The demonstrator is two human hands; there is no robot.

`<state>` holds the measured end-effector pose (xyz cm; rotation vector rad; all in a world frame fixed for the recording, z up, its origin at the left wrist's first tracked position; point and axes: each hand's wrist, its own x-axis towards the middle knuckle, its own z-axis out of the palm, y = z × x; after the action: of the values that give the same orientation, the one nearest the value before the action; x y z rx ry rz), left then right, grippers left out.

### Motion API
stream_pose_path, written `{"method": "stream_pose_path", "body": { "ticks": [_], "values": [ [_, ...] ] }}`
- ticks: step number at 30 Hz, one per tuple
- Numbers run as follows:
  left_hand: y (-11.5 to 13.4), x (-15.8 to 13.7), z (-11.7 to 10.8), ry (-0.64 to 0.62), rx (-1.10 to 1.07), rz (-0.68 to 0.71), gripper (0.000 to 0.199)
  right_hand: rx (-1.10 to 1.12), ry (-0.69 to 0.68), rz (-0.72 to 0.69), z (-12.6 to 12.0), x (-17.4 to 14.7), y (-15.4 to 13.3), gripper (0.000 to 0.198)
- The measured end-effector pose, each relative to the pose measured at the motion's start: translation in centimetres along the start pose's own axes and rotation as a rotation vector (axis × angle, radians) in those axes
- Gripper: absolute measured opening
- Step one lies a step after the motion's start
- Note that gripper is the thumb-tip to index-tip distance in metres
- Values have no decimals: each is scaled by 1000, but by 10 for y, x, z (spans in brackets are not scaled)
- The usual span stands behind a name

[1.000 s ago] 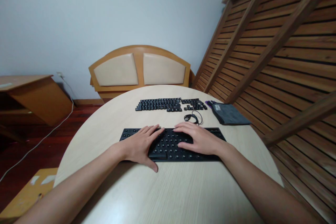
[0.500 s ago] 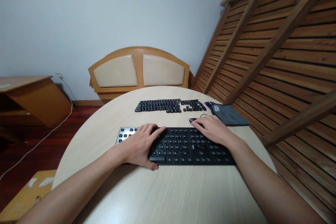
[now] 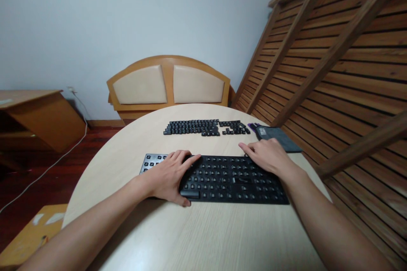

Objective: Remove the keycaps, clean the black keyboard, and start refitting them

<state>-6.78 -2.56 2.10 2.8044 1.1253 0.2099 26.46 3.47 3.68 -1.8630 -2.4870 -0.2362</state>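
A black keyboard with its keycaps mostly off lies on the round table; bare switches show in rows. A silvery plate shows at its left end. My left hand spans the keyboard left of its middle, the thumb at the near edge and a finger reaching the far edge. Across the far right part, my right hand is partly closed, its thumb pointing left. A small dark bit shows beneath that thumb; what the fingers hold is hidden.
Loose black keycaps lie in keyboard order farther back on the table. A dark grey pouch with something purple sits at the right. A padded headboard and slatted wooden frame stand behind and right.
My right hand has shifted slightly right, and the dark item with a thin loop by its fingertips has gone out of sight. The keyboard's right end has turned slightly toward me. My left hand stays put.
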Motion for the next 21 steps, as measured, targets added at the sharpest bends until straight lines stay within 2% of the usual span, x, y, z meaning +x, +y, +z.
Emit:
{"method": "stream_pose_path", "body": {
  "ticks": [4,11,17,21],
  "values": [
    [-9,-1,5,-44,-72,-5,126,-61,-28,51,6,0,0,71],
    [-18,-1,12,-58,-146,0,121,-113,72,-28,9,10,-8,47],
    [-16,-1,10,-89,-156,-10,118,-62,79,-151,6,49,-44,29],
    [-11,-1,8,-97,-124,-69,114,-39,116,-206,13,80,-74,27]
  ]
}}
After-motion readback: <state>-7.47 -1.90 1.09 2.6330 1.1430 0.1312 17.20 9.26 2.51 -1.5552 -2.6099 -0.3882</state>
